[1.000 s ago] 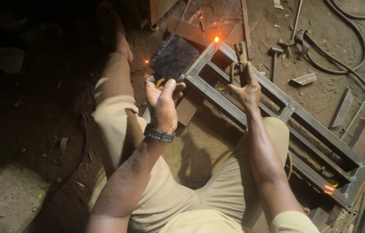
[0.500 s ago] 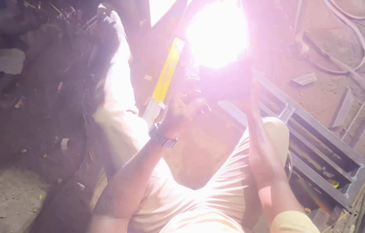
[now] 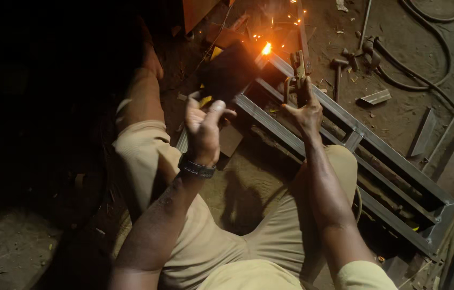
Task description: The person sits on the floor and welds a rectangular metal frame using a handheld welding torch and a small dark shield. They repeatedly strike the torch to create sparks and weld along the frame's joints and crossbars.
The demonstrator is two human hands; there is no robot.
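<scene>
Person seated on dirt floor, knees apart, tan trousers, head view looking down

Left hand (image 3: 204, 126) raised, fingers curled tight round the yellow handle of a dark flat rectangular welding shield (image 3: 228, 72); shield held up and tilted, its far edge near the glow; a dark wristwatch with metal strap (image 3: 197, 167) on that wrist

Right hand (image 3: 303, 110) closed round a brass-coloured clamp-type electrode holder (image 3: 297, 70), holder pointing away from the body toward the glowing orange weld spot (image 3: 265, 49); small sparks scattered above and right of the spot; the rod tip itself too small to make out

Weld spot sits at the far corner of a long grey rectangular steel tube frame (image 3: 393, 161), which lies on the ground running diagonally from top centre to bottom right, with cross bars between its two long rails; right forearm passes over the near rail, right knee just beside it

Right of the frame on the dirt: a hammer with dark head and handle (image 3: 337, 72), a short grey angle-iron offcut (image 3: 375, 97), two flat grey metal strips (image 3: 425, 131) lying side by side, and a black cable (image 3: 398, 80) curving from top right down along the frame

An orange sheet-like panel (image 3: 197, 12) stands at top, past the shield; left part of the view too dark to read
</scene>
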